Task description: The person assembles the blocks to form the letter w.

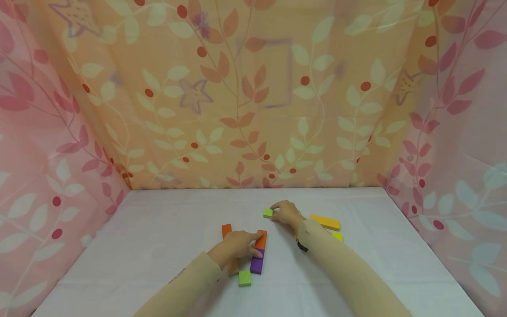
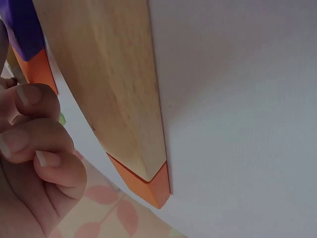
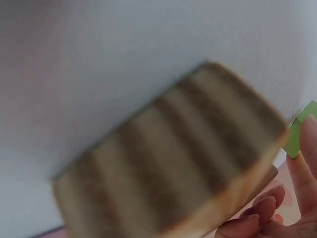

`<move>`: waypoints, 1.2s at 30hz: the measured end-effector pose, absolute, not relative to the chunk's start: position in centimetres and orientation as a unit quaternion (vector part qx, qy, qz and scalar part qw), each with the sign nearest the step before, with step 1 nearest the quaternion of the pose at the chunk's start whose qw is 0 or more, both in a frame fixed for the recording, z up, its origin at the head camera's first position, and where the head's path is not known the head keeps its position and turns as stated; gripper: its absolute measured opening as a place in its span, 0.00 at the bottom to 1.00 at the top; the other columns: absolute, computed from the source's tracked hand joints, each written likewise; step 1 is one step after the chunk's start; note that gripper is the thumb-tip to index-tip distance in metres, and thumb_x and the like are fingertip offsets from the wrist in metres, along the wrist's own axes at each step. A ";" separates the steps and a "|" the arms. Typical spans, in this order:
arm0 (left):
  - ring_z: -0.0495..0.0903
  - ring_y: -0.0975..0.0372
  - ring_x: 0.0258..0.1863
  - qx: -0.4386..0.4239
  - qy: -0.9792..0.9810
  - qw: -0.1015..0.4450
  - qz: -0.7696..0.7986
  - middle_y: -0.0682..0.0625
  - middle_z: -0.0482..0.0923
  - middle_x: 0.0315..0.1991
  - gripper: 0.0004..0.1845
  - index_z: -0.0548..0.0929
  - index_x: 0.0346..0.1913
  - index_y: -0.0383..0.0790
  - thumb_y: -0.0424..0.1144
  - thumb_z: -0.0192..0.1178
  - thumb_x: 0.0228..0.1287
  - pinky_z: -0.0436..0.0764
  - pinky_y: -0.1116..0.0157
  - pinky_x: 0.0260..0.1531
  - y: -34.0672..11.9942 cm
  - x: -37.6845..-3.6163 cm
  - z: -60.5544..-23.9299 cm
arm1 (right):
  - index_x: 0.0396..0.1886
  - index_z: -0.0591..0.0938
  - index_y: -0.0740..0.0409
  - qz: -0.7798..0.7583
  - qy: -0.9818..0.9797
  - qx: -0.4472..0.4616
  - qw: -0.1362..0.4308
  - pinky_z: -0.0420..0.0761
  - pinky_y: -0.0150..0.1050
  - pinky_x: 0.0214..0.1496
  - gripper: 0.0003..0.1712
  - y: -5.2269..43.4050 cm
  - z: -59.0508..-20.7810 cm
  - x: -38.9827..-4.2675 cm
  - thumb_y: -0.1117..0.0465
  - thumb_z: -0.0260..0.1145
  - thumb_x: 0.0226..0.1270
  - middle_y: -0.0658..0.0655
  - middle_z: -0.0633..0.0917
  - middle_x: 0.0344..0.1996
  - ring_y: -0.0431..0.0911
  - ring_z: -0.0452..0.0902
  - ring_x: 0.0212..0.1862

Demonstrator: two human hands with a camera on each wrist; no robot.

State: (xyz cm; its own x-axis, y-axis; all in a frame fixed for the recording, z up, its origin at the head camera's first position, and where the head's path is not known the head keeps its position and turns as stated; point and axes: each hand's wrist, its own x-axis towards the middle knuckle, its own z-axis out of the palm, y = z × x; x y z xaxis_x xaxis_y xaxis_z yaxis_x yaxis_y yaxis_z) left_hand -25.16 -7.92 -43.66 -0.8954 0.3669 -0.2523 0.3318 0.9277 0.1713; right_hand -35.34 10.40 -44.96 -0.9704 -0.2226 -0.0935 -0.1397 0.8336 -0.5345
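My left hand point(image 1: 239, 244) lies over two rows of blocks, its index finger on an orange block point(image 1: 261, 241) and its thumb on the purple block point(image 1: 256, 265) joined end to end with it. Its other fingers point(image 2: 59, 166) are bent in the left wrist view. Under that hand runs a plain wooden block point(image 2: 116, 89), with another orange block point(image 1: 226, 228) at its far end. Farther back, my right hand point(image 1: 288, 213) pinches a small light green block point(image 1: 267, 213) between thumb and index finger, close over the table.
A second light green block point(image 1: 244, 278) sits at the near end between the rows. Beyond the right forearm lie a long orange-yellow block point(image 1: 325, 222) and a yellow one point(image 1: 337, 237). A striped block point(image 3: 168, 153) fills the right wrist view. Patterned cloth point(image 1: 253, 132) walls the white table point(image 1: 158, 211).
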 end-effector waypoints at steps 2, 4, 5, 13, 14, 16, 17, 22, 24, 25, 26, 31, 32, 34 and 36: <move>0.77 0.54 0.57 0.181 0.972 0.139 0.059 0.51 0.80 0.57 0.36 0.75 0.67 0.54 0.62 0.64 0.55 0.75 0.57 0.51 -7.9 -25.1 -43.6 | 0.53 0.85 0.55 -0.278 0.953 -0.104 0.067 0.64 0.58 0.65 0.22 10.6 -45.2 -35.4 0.60 0.75 0.57 0.62 0.78 0.60 0.61 0.66 0.66; 0.76 0.54 0.57 0.179 0.972 0.140 0.059 0.51 0.80 0.57 0.36 0.75 0.67 0.55 0.62 0.65 0.55 0.74 0.56 0.52 -7.8 -25.1 -43.6 | 0.52 0.85 0.56 -0.288 0.948 -0.117 0.060 0.64 0.56 0.66 0.22 10.9 -45.4 -35.4 0.60 0.75 0.56 0.63 0.78 0.58 0.61 0.67 0.65; 0.76 0.54 0.57 0.178 0.972 0.139 0.058 0.51 0.80 0.57 0.36 0.75 0.67 0.55 0.61 0.65 0.55 0.74 0.57 0.52 -7.8 -25.1 -43.5 | 0.52 0.85 0.57 -0.293 0.946 -0.124 0.058 0.64 0.55 0.66 0.22 11.0 -45.5 -35.3 0.61 0.75 0.56 0.63 0.79 0.58 0.61 0.67 0.65; 0.77 0.54 0.56 0.184 0.973 0.126 0.056 0.51 0.80 0.56 0.35 0.77 0.65 0.54 0.61 0.66 0.54 0.76 0.58 0.50 -7.7 -25.0 -43.6 | 0.51 0.86 0.56 -0.328 0.933 -0.130 0.077 0.77 0.48 0.50 0.20 12.5 -45.3 -34.0 0.64 0.75 0.56 0.61 0.82 0.50 0.51 0.77 0.46; 0.77 0.54 0.56 0.184 0.973 0.125 0.056 0.50 0.80 0.56 0.36 0.77 0.65 0.53 0.62 0.67 0.53 0.76 0.57 0.50 -7.7 -25.0 -43.6 | 0.51 0.86 0.56 -0.331 0.931 -0.131 0.080 0.77 0.47 0.49 0.20 12.7 -45.1 -33.8 0.64 0.74 0.56 0.60 0.82 0.48 0.50 0.77 0.45; 0.77 0.54 0.57 0.181 0.973 0.128 0.057 0.50 0.80 0.57 0.36 0.77 0.65 0.53 0.62 0.66 0.53 0.75 0.57 0.52 -7.7 -25.1 -43.7 | 0.50 0.86 0.55 -0.338 0.928 -0.131 0.087 0.77 0.47 0.48 0.20 12.9 -44.9 -33.3 0.64 0.75 0.56 0.60 0.83 0.47 0.50 0.77 0.45; 0.76 0.53 0.58 0.180 0.973 0.130 0.061 0.49 0.79 0.57 0.37 0.77 0.65 0.53 0.62 0.67 0.52 0.75 0.56 0.53 -7.8 -25.1 -43.7 | 0.50 0.86 0.55 -0.339 0.927 -0.133 0.090 0.77 0.48 0.49 0.20 13.0 -44.9 -33.1 0.64 0.75 0.55 0.60 0.83 0.47 0.51 0.77 0.46; 0.76 0.53 0.58 0.174 0.973 0.135 0.070 0.49 0.79 0.57 0.37 0.77 0.65 0.52 0.61 0.68 0.52 0.73 0.54 0.56 -7.8 -25.1 -43.8 | 0.51 0.86 0.55 -0.330 0.927 -0.141 0.106 0.76 0.51 0.52 0.22 13.1 -45.1 -32.4 0.63 0.76 0.54 0.62 0.82 0.50 0.52 0.76 0.47; 0.76 0.53 0.58 0.175 0.973 0.133 0.069 0.49 0.80 0.57 0.36 0.77 0.65 0.52 0.61 0.68 0.52 0.73 0.54 0.56 -7.8 -25.1 -43.7 | 0.53 0.85 0.55 -0.320 0.930 -0.144 0.110 0.75 0.53 0.54 0.24 13.1 -45.3 -32.3 0.61 0.77 0.53 0.62 0.81 0.51 0.53 0.76 0.49; 0.76 0.53 0.58 0.175 0.973 0.133 0.068 0.49 0.80 0.57 0.36 0.77 0.65 0.52 0.61 0.68 0.52 0.73 0.54 0.56 -7.8 -25.1 -43.7 | 0.54 0.85 0.54 -0.316 0.931 -0.145 0.111 0.74 0.54 0.55 0.25 13.1 -45.3 -32.3 0.60 0.77 0.53 0.62 0.81 0.52 0.54 0.75 0.50; 0.76 0.53 0.58 0.175 0.973 0.134 0.068 0.49 0.79 0.57 0.36 0.77 0.65 0.52 0.61 0.67 0.53 0.73 0.54 0.56 -7.8 -25.1 -43.7 | 0.54 0.84 0.54 -0.313 0.932 -0.145 0.113 0.73 0.55 0.55 0.26 13.1 -45.4 -32.3 0.59 0.77 0.53 0.62 0.81 0.52 0.54 0.75 0.51; 0.76 0.53 0.58 0.172 0.973 0.137 0.062 0.49 0.79 0.57 0.36 0.77 0.65 0.52 0.62 0.67 0.53 0.72 0.54 0.57 -7.7 -25.1 -43.6 | 0.52 0.86 0.54 -0.314 0.931 -0.149 0.111 0.69 0.58 0.60 0.22 13.1 -45.3 -32.1 0.59 0.76 0.55 0.61 0.80 0.53 0.55 0.75 0.52; 0.76 0.53 0.58 0.174 0.973 0.137 0.059 0.50 0.79 0.57 0.36 0.77 0.65 0.52 0.62 0.67 0.53 0.73 0.54 0.57 -7.7 -25.1 -43.6 | 0.50 0.86 0.54 -0.315 0.931 -0.151 0.109 0.67 0.59 0.61 0.21 13.1 -45.3 -32.1 0.59 0.76 0.55 0.61 0.81 0.53 0.55 0.75 0.51; 0.76 0.54 0.58 0.177 0.973 0.135 0.054 0.50 0.79 0.57 0.37 0.77 0.65 0.52 0.62 0.66 0.53 0.73 0.54 0.56 -7.7 -25.1 -43.6 | 0.49 0.87 0.55 -0.312 0.931 -0.157 0.104 0.63 0.59 0.63 0.19 13.0 -45.4 -32.1 0.59 0.76 0.56 0.60 0.81 0.53 0.53 0.76 0.49; 0.76 0.54 0.58 0.181 0.974 0.131 0.047 0.50 0.80 0.57 0.37 0.77 0.65 0.52 0.63 0.65 0.53 0.74 0.55 0.55 -7.7 -25.0 -43.7 | 0.48 0.87 0.54 -0.311 0.932 -0.156 0.101 0.63 0.58 0.63 0.18 12.9 -45.4 -32.1 0.60 0.76 0.55 0.59 0.82 0.52 0.51 0.75 0.47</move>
